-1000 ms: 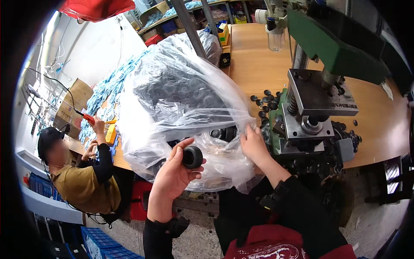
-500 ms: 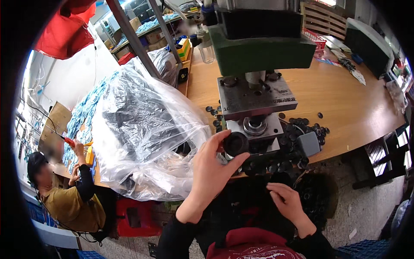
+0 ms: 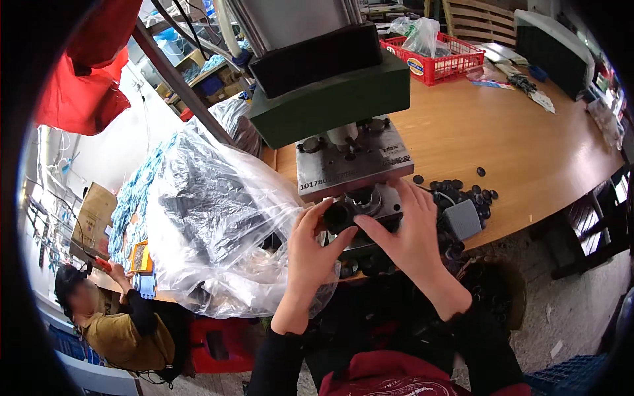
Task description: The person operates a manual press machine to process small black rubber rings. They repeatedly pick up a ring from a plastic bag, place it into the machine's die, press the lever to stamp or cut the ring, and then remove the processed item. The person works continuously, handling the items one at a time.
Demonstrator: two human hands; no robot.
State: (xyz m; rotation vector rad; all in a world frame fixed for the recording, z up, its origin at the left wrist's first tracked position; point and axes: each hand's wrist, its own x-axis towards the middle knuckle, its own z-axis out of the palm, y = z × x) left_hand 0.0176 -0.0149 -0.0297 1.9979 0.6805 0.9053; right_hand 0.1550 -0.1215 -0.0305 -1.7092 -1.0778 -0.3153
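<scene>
A black round hollow part, like a small wheel or cup [image 3: 339, 216], is held in front of the press die by my left hand [image 3: 308, 257], thumb and fingers around its rim. My right hand [image 3: 417, 247] is raised beside the lower die, thumb and fingers spread apart. Its thumb tip reaches the edge of the black part, and its fingertips are close to the metal ring [image 3: 370, 203] under the upper die plate [image 3: 356, 168]. Whether those fingertips touch the ring, I cannot tell. Above stands the press's green head [image 3: 337, 99].
A plastic sheet or bag [image 3: 218, 211] with dark contents lies on the left. Several small black discs [image 3: 479, 198] and a grey box [image 3: 462, 220] sit right of the die. Farther back stands a red crate [image 3: 449, 66]. At far left a person [image 3: 125, 330] works with a red-handled tool.
My right hand has risen from near my lap to the die, its thumb now at the black part. The view has shifted, so the press appears farther left. My left hand still holds the part.
</scene>
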